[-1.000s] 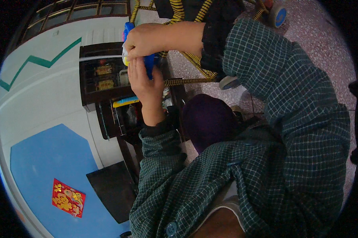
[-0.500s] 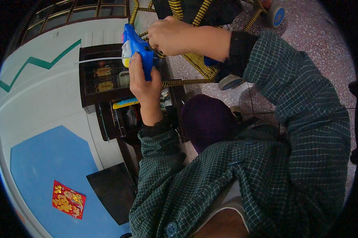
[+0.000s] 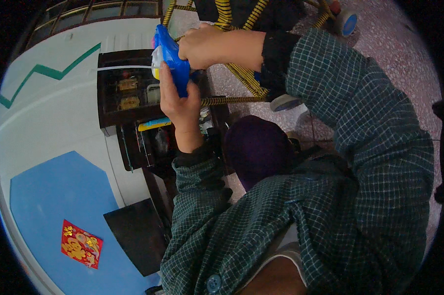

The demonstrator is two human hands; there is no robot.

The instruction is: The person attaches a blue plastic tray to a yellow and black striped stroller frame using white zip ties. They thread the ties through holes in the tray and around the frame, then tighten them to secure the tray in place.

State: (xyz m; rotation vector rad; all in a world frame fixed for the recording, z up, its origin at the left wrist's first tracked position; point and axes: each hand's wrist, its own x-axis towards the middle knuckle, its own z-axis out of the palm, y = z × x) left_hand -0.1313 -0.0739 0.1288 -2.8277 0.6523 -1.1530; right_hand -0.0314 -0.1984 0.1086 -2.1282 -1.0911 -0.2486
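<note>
Held up in front of me is a glossy blue plastic object [image 3: 178, 73] with white, yellow and pink parts on its left side; its kind is unclear. My left hand [image 3: 180, 101] grips its lower part, fingers along the left side and thumb on the right. From the right, my right hand [image 3: 201, 46] is curled closed against the object's upper right edge. The right fingertips are hidden, and I cannot see what they pinch.
Just beyond my hands stands a wheeled frame of yellow-and-black striped tubes [image 3: 241, 81], with a blue-hubbed wheel [image 3: 350, 23]. A dark cabinet [image 3: 109, 105] lines the left wall near a black screen [image 3: 137, 237]. Dark purple cloth [image 3: 256, 152] bulges below my hands.
My right hand has shifted slightly left and now overlaps the blue object's edge, covering a dark round spot there. My left hand keeps its grip, and the view has shifted a little.
</note>
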